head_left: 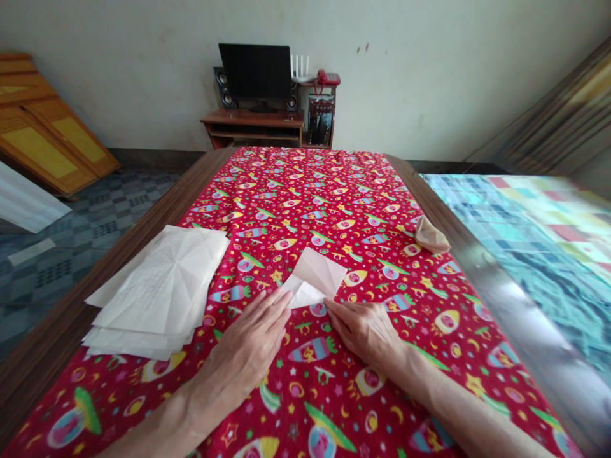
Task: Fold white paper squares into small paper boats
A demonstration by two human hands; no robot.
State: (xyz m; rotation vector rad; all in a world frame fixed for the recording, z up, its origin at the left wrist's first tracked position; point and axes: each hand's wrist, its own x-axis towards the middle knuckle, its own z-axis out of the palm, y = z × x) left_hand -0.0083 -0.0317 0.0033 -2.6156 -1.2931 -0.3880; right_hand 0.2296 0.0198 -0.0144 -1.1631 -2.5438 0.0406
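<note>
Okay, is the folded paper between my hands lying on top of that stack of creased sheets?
No, the folded paper lies on the red rocket-print tablecloth, right of the stack of creased sheets.

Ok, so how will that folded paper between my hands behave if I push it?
The folded paper is likely very light, as it looks thin. Lying nearly flat on the red cloth, it should slide rather than roll. It may bend along its visible crease lines.

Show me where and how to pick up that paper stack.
Probably at the right edge of the paper stack, coming from the right over the red cloth: it lies flat, sheets unevenly layered, so a grip pinching the whole thickness should hold it together.
</note>
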